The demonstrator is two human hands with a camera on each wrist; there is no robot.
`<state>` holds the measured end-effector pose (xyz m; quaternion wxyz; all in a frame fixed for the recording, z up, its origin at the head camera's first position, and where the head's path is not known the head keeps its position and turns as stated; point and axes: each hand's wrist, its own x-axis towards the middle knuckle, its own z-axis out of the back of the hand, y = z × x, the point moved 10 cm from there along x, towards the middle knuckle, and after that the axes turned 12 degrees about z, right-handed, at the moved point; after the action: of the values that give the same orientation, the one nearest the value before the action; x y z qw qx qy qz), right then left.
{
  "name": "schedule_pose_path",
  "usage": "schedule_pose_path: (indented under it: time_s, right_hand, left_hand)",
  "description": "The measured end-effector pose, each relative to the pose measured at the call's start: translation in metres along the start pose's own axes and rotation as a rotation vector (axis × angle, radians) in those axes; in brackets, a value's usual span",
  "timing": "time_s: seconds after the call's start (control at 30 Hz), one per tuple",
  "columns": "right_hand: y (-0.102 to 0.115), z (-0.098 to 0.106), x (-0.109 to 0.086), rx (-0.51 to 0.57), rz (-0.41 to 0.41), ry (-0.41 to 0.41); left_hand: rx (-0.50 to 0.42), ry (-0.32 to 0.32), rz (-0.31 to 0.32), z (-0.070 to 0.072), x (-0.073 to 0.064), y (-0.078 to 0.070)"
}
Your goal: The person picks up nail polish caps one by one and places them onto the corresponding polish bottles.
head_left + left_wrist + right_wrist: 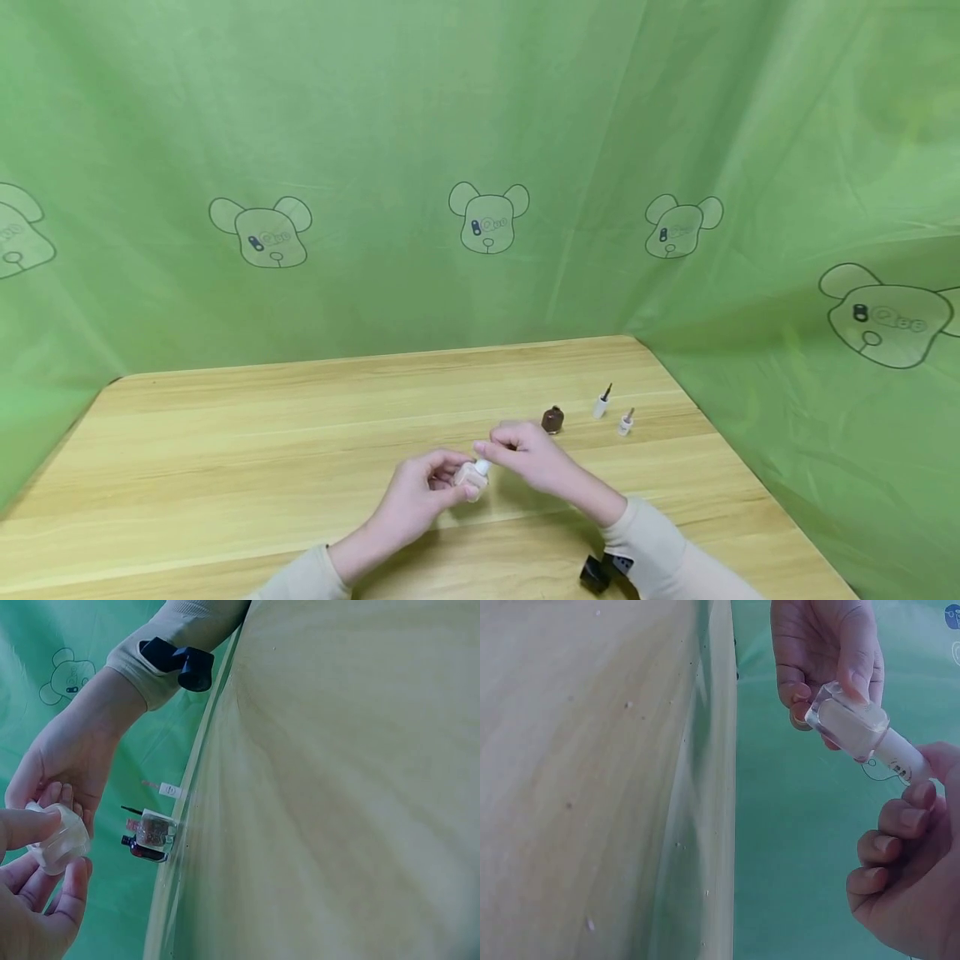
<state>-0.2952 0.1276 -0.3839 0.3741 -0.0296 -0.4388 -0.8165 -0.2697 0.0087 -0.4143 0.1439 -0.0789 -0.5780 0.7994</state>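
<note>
A clear glass nail polish bottle [469, 477] with pale polish is in my left hand [415, 497], gripped between thumb and fingers. Its white cap [902, 757] is pinched between the thumb and index finger of my right hand [531, 454]. The cap sits on the bottle's neck, and the bottle is tilted. In the right wrist view, the other fingers of my right hand [911, 881] are curled beside the cap. Seen from the left wrist, the bottle [61, 844] is partly covered by my left thumb.
Beyond my right hand stands an uncapped dark brown polish bottle [552, 420]. Two white caps [601, 407] [626, 427] stand to its right with brushes upward. The left wrist view also shows a reddish-pink polish bottle [154, 831]. A green curtain [375, 300] surrounds the wooden table [225, 467].
</note>
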Motion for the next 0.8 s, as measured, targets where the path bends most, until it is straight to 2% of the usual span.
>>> schedule_pose_path:
  time_s: [0.23, 0.4, 0.5, 0.6, 0.8]
  right_hand:
    - [-0.002, 0.000, 0.000, 0.009, 0.002, 0.020]
    - [-0.001, 0.009, 0.001, -0.022, 0.025, -0.011]
    - [0.001, 0.013, 0.002, 0.024, 0.055, -0.013]
    - [0.003, 0.012, 0.003, 0.073, 0.078, 0.020]
    - [0.001, 0.010, 0.003, 0.097, 0.093, 0.057]
  left_hand:
    - [0.012, -0.001, 0.003, 0.000, 0.000, -0.001]
    - [0.009, -0.022, 0.026, 0.003, 0.001, 0.002]
    - [-0.011, -0.029, 0.043, 0.004, 0.002, 0.003]
    - [-0.036, -0.031, 0.054, 0.006, 0.003, 0.004]
    - [-0.048, -0.040, 0.064, 0.008, 0.003, 0.005]
